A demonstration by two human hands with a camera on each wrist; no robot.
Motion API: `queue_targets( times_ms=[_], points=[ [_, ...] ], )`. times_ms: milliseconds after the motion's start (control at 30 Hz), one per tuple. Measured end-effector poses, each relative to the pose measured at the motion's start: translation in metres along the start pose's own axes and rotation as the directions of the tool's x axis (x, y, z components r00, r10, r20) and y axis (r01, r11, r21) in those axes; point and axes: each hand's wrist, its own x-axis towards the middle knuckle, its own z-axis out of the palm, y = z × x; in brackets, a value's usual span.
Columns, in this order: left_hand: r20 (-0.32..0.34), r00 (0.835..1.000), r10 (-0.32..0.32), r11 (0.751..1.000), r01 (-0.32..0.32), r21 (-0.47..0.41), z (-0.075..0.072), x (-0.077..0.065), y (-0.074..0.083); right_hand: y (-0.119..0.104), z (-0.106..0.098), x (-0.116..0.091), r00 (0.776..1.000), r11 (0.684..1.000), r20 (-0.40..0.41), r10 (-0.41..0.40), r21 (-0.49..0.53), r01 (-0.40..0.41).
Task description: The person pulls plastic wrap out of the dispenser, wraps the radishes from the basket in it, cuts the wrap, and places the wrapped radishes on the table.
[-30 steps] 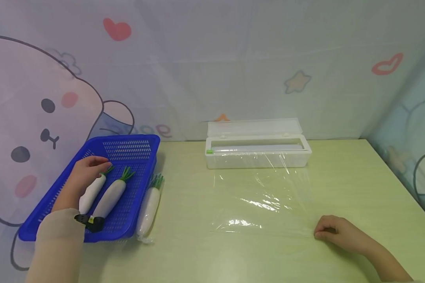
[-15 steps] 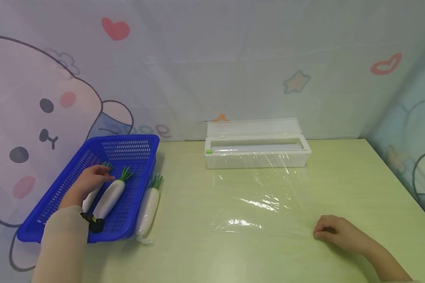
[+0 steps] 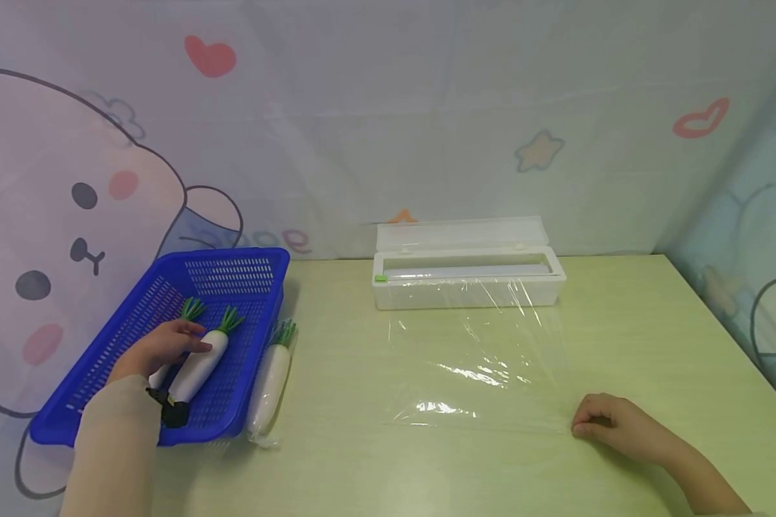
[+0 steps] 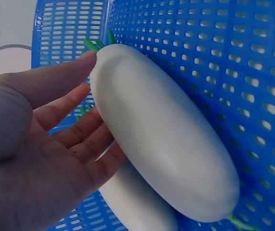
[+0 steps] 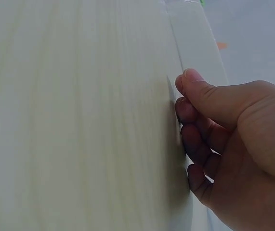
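Note:
My left hand (image 3: 162, 350) is low in the blue basket, over two white radishes with green tops. Its thumb reaches the upper part of the right-hand radish (image 3: 200, 362). In the left wrist view this radish (image 4: 163, 134) lies along the loosely extended fingers (image 4: 82, 130), which are not closed round it. The other radish (image 4: 137, 197) lies partly hidden beneath. My right hand (image 3: 621, 429) pinches the near right corner of a sheet of clear cling film (image 3: 472, 373) stretched over the table; the right wrist view shows thumb and forefinger together.
The cling film comes from a white dispenser box (image 3: 468, 293) with its lid raised, at the table's back. A film-wrapped radish (image 3: 271, 388) lies against the right side of the blue basket (image 3: 273, 309). A printed cloth (image 3: 362, 129) hangs behind the table.
My left hand has moved down and slightly right within the basket, from above the left radish's leaves to the right radish. The right hand stays at the film's corner.

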Motion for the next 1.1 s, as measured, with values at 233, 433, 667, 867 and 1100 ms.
queue_targets(
  times_ms=[233, 433, 667, 867, 1100],
  points=[
    [0.07, 0.996, -0.061, 0.998, 0.059, 0.026, 0.001, -0.001, 0.001, -0.001, 0.0, 0.0, 1.0, 1.0, 0.002, 0.007, 0.011, -0.007],
    [0.108, 0.992, -0.068, 0.996, 0.06, 0.073, 0.002, -0.002, 0.0, 0.0, 0.001, -0.001, 1.0, 1.0, 0.0, 0.021, 0.01, -0.021],
    [0.089, 0.995, -0.042, 0.995, 0.034, 0.089, 0.001, 0.001, -0.002, 0.004, 0.002, -0.002, 0.999, 0.999, 0.005, 0.039, 0.015, -0.039],
    [-0.026, 0.999, 0.03, 0.997, -0.027, 0.078, -0.006, -0.003, 0.001, 0.004, 0.002, -0.002, 0.999, 0.999, 0.004, 0.035, 0.001, -0.035],
    [-0.139, 0.989, 0.048, 0.999, -0.048, 0.004, -0.012, -0.009, 0.01, 0.003, 0.001, -0.002, 1.0, 1.0, -0.002, 0.025, -0.003, -0.025]
  ],
)
